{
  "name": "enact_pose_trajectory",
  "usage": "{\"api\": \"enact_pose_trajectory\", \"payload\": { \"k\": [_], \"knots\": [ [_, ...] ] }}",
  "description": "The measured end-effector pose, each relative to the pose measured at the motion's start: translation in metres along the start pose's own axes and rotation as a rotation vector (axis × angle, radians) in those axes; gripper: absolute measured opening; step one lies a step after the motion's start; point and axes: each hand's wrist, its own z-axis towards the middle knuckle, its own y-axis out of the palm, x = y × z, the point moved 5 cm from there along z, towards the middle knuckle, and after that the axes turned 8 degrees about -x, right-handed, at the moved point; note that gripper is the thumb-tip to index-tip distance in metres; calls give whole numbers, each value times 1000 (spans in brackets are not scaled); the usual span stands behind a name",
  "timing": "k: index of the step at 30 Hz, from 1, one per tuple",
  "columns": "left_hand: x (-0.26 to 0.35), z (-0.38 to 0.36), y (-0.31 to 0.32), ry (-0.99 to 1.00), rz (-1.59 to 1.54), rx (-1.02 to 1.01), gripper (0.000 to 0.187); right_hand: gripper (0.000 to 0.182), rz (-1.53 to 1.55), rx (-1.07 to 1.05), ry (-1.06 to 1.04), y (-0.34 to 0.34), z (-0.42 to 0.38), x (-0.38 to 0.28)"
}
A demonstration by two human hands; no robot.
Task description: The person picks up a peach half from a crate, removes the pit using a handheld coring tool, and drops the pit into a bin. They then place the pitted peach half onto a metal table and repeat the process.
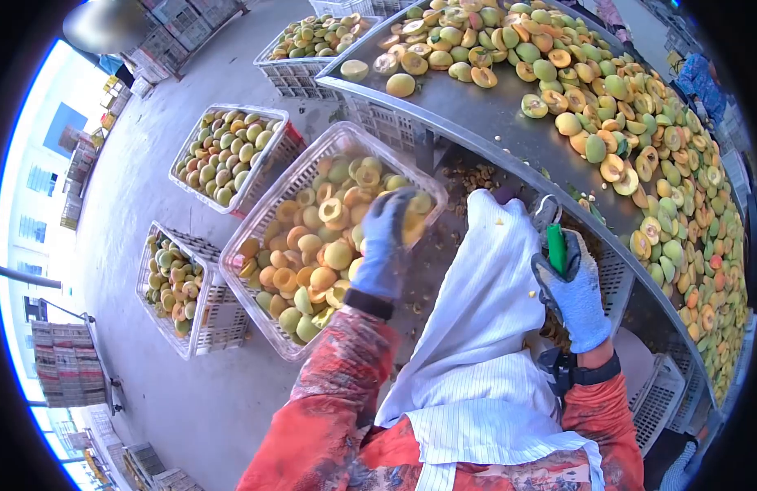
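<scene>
My left hand [383, 245], in a blue and grey work glove, reaches into a clear plastic crate [288, 348] of halved yellow-green stone fruit [337, 255] that look like peaches. Its fingers are bent and blurred, with a fruit half just beside them, so whether they grip one cannot be seen. My right hand [576, 295], gloved alike, is closed around the green handle of a hand tool [556, 250], which looks like pruning shears. The tool's curved metal head points away from me, beside the white striped apron [477, 327] over my lap.
A metal-edged table [477, 123] on my right carries heaps of halved fruit. Further crates of fruit [231, 155] stand on the concrete floor to the left. Scraps lie under the table edge. Another person's blue sleeve [702, 82] shows across the table.
</scene>
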Motion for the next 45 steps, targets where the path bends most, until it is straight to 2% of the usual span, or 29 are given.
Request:
{"api": "enact_pose_trajectory", "payload": {
  "k": [1, 2, 3, 4, 5, 6, 7, 8, 10, 11, 12, 13, 15, 17, 18, 20, 22, 24, 26, 28, 30, 32, 34, 35, 37, 40, 42, 43, 45],
  "knots": [
    [-39, -9, -45, -390, -247, 200, 25, 32, 44, 49, -64, -13, -1, 9],
    [-69, -21, -94, -346, 16, 283, 26, 32, -61, 66, -203, -28, 0, 28],
    [-90, -40, -153, -360, 642, 338, 30, 32, -99, 107, -203, -41, -6, 34],
    [-76, -59, -185, -457, 1032, 322, 32, 33, -133, 144, -198, -51, -13, 36],
    [-86, -85, -216, -636, 1217, 204, 32, 37, -4, 115, -84, -57, -20, 35],
    [-86, -114, -230, -900, 1302, 61, 38, 38, -124, 131, -175, -63, -22, 45],
    [-117, -147, -253, -1259, 1175, -276, 43, 38, -135, 129, -153, -67, -26, 52],
    [-115, -171, -259, -876, 1531, -181, 42, 39, -144, 121, -134, -69, -29, 57],
    [-112, -150, -253, -1126, 1201, -219, 37, 42, -206, 113, -127, -73, -32, 67],
    [-100, -122, -233, -1101, 1120, -154, 34, 43, -174, 105, -102, -74, -33, 76],
    [-81, -81, -199, -1036, 1078, -28, 33, 44, -144, 96, -82, -77, -32, 81],
    [-120, -52, -195, -697, 961, 14, 32, 44, -107, 68, -15, -80, -32, 81],
    [-67, 40, -71, -302, 518, -99, 29, 47, -130, 127, 0, -91, -31, 85],
    [-2, 97, 69, -218, 113, -304, 32, 52, -158, 248, -45, -106, -32, 97],
    [3, 119, 124, -138, 102, -442, 36, 52, -143, 274, -41, -111, -34, 105],
    [42, 146, 233, 97, 428, -649, 42, 51, -127, 364, 27, -127, -41, 123],
    [60, 150, 322, 409, 869, -703, 55, 43, -89, 387, 93, -144, -47, 139],
    [52, 146, 389, 553, 1022, -780, 65, 33, 1206, 197, 174, -140, -56, 173],
    [49, 135, 421, 502, 1247, -817, 70, 31, 1324, 244, 280, -156, -68, 176],
    [35, 139, 430, 434, 1326, -764, 72, 39, 1522, 262, 165, -169, -72, 181],
    [29, 145, 425, 481, 1272, -769, 72, 41, 1578, 296, 182, -173, -77, 188],
    [28, 154, 401, 406, 921, -741, 62, 42, 1614, 278, 180, -170, -78, 188],
    [24, 151, 369, -191, -203, -744, 53, 42, 1436, 205, 122, -166, -78, 184],
    [51, 138, 354, -405, -470, -790, 50, 40, 1305, 196, 151, -163, -77, 176],
    [73, 97, 330, -785, -1060, -832, 61, 39, 1266, 150, 160, -148, -70, 162],
    [99, 44, 305, -859, -1175, -848, 66, 35, 1283, 134, 166, -116, -61, 150],
    [96, 24, 292, -870, -1032, -755, 64, 36, 501, 306, -68, -117, -60, 129],
    [97, 15, 288, -882, -1060, -788, 61, 39, 87, 395, -65, -118, -63, 114],
    [101, 0, 279, -899, -1079, -788, 54, 40, -91, 437, -134, -112, -67, 95]
  ]
}}
